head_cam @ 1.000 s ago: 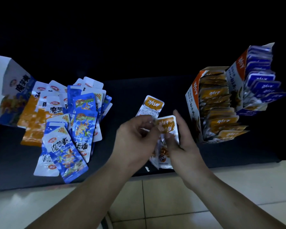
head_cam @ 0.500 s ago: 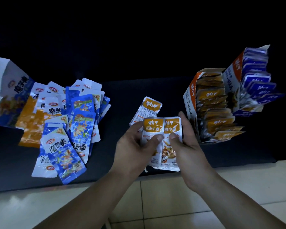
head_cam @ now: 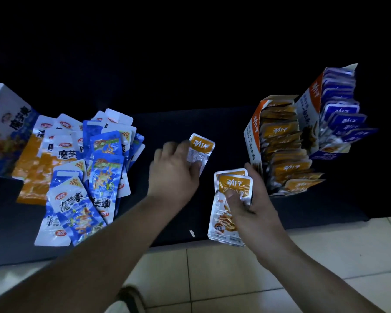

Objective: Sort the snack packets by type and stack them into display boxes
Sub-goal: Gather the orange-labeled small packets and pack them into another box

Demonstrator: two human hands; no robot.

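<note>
While the lone orange packet (head_cam: 201, 152) lies flat on the dark mat (head_cam: 224, 123) at the left hand (head_cam: 174, 171), long axis running away and slightly right, that nearer hand's thumb is laid on it; closure is blurred, not told; stacked orange packets (head_cam: 233, 188) are pinched in the right hand (head_cam: 256, 211), beside the orange display box (head_cam: 252, 134).

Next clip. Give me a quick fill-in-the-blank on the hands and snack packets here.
The right hand holds a stack of ____ orange-topped packets.
The left hand touches the lone packet, whose top band is ____.
The unsorted heap lies to the ____ of both hands.
Missing words: two, orange, left.
</note>
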